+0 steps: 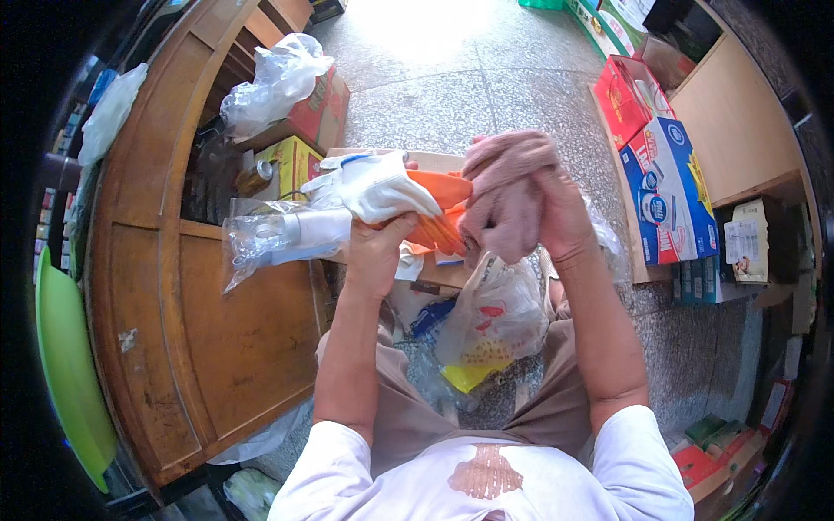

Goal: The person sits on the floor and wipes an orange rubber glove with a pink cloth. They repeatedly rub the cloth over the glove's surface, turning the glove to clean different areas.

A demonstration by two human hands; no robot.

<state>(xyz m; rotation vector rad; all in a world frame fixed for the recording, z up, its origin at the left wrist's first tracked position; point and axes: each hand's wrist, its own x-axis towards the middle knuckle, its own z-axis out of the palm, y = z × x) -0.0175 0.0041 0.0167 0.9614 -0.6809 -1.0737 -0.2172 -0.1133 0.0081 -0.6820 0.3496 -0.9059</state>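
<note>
Between my hands are work gloves [369, 187], white knit with orange coated parts. My left hand [375, 256] is closed around them at the near side, thumb on top. In my right hand [566, 213] is a bunched pinkish-brown cloth [512, 195], pressed against the orange end of the gloves. Part of the orange coating is hidden under the cloth. Left of my left hand, a white and pale blue item in clear plastic wrap [300, 233] lies beside the gloves. Below the hands, a cardboard surface [447, 276] shows in part.
A printed plastic bag [495, 317] sits between my legs. On the left stands a wooden cabinet [234, 321], with a yellow box [295, 165] and a red carton [326, 113] by its opening. A blue and white box [667, 195] stands on the right beside a red box [627, 100].
</note>
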